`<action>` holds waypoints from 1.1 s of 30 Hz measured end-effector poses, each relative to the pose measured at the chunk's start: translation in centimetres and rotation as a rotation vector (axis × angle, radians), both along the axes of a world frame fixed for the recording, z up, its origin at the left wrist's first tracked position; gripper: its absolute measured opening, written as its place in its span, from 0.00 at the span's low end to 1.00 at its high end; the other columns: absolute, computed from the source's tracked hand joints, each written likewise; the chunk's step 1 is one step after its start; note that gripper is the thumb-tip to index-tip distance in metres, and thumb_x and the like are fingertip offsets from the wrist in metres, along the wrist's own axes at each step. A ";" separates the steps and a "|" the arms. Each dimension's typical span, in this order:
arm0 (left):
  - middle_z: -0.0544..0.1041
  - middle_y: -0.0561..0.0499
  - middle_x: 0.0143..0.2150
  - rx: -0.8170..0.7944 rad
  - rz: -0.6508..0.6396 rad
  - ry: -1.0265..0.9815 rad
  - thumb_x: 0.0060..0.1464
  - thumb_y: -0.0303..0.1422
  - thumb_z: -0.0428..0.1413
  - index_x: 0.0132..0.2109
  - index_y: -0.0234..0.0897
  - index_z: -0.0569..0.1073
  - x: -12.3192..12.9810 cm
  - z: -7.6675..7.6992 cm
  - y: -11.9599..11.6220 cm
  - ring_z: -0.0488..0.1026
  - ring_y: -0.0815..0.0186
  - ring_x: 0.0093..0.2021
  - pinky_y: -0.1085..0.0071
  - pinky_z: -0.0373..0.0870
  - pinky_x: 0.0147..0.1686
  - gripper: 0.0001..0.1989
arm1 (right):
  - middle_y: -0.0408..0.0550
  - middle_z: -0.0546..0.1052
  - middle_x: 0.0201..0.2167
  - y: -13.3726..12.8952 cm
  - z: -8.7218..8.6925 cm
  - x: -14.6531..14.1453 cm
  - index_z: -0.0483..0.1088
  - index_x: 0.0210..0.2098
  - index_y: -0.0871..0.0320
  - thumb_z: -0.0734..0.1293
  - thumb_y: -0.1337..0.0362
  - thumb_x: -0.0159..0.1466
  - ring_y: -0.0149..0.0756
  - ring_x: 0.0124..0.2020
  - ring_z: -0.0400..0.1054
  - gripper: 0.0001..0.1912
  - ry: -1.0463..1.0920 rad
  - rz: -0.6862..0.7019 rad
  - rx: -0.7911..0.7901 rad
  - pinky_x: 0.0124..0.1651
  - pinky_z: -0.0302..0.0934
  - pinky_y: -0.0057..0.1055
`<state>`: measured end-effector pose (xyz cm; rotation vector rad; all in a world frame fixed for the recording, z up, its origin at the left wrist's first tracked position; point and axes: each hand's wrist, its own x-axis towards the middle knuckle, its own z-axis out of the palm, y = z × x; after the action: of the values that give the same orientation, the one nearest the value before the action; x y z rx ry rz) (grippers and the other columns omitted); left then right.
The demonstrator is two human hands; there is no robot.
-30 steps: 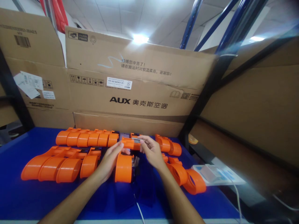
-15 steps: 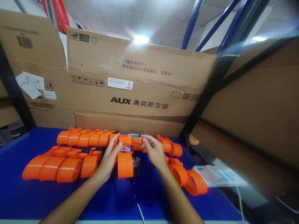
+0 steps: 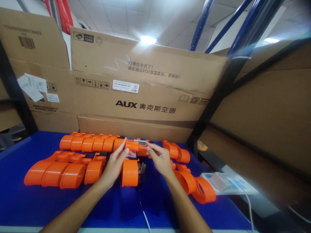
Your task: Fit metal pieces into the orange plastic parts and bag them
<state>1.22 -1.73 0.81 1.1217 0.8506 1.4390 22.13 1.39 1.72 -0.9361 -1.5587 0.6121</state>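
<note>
My left hand [image 3: 114, 165] is closed round the left side of an orange plastic piece [image 3: 132, 146], thumb in front. My right hand [image 3: 160, 159] pinches at the right end of a thin grey strip [image 3: 139, 141] along the top of that piece; the fingertips partly hide the contact. Beneath the piece shows a small dark-framed shiny panel [image 3: 131, 154] with a finger behind or reflected in it. Directly below is a wide orange ring [image 3: 130, 173]; whether it is joined to the held piece I cannot tell.
Rows of orange ring-shaped parts [image 3: 73, 175] lie on the blue tabletop [image 3: 21, 207], left and behind; more orange rings [image 3: 204, 191] lie right. A white cable [image 3: 146, 221] runs toward the front edge. Behind stands a cardboard sheet [image 3: 145, 87]; a black post [image 3: 206, 106] rises at right.
The right fingertips have shifted slightly down at the piece's right end. The left hand keeps its hold; the view has moved a little.
</note>
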 end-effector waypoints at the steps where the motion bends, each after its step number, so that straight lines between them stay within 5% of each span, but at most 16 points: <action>1: 0.84 0.46 0.44 0.004 -0.004 0.008 0.57 0.50 0.61 0.72 0.41 0.60 0.0 0.0 0.0 0.79 0.57 0.47 0.62 0.67 0.56 0.41 | 0.52 0.84 0.41 -0.1 0.0 0.0 0.80 0.51 0.53 0.70 0.53 0.66 0.46 0.42 0.78 0.18 -0.027 -0.004 0.028 0.45 0.75 0.46; 7: 0.84 0.46 0.42 0.030 -0.029 0.043 0.56 0.49 0.62 0.72 0.40 0.59 0.1 -0.2 0.2 0.79 0.58 0.43 0.61 0.68 0.54 0.42 | 0.51 0.82 0.51 -0.6 0.7 -0.2 0.79 0.52 0.49 0.69 0.56 0.68 0.50 0.52 0.76 0.15 -0.172 0.034 0.138 0.59 0.68 0.53; 17: 0.83 0.45 0.45 0.053 -0.106 0.137 0.60 0.49 0.58 0.74 0.38 0.54 0.0 -0.3 0.0 0.78 0.58 0.46 0.59 0.64 0.58 0.42 | 0.51 0.83 0.48 -1.0 1.5 -0.3 0.81 0.48 0.49 0.67 0.58 0.70 0.47 0.48 0.78 0.13 -0.273 0.153 0.152 0.54 0.70 0.47; 24: 0.84 0.47 0.41 -0.028 -0.033 0.028 0.57 0.50 0.61 0.71 0.41 0.62 0.1 -0.5 0.3 0.78 0.56 0.48 0.61 0.64 0.58 0.40 | 0.51 0.83 0.45 -1.3 1.8 -0.2 0.77 0.55 0.50 0.65 0.57 0.69 0.46 0.43 0.76 0.17 -0.449 0.049 0.122 0.50 0.69 0.45; 29: 0.84 0.47 0.40 -0.064 -0.022 -0.082 0.55 0.51 0.62 0.70 0.43 0.64 -0.1 -0.1 0.0 0.79 0.56 0.44 0.63 0.68 0.52 0.39 | 0.50 0.80 0.36 -1.7 2.6 1.0 0.80 0.35 0.53 0.69 0.60 0.66 0.44 0.41 0.72 0.07 -0.790 0.095 0.091 0.49 0.63 0.40; 33: 0.83 0.46 0.41 -0.106 -0.028 -0.101 0.54 0.51 0.63 0.69 0.43 0.65 -0.1 0.2 -0.3 0.79 0.58 0.38 0.64 0.71 0.47 0.40 | 0.48 0.77 0.37 -2.1 2.7 1.9 0.79 0.32 0.53 0.73 0.61 0.60 0.45 0.45 0.69 0.03 -0.960 0.204 -0.023 0.51 0.60 0.40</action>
<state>1.07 -1.99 1.01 0.9697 0.8266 1.3996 24.03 -0.74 4.40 -1.1763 -2.5219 0.3124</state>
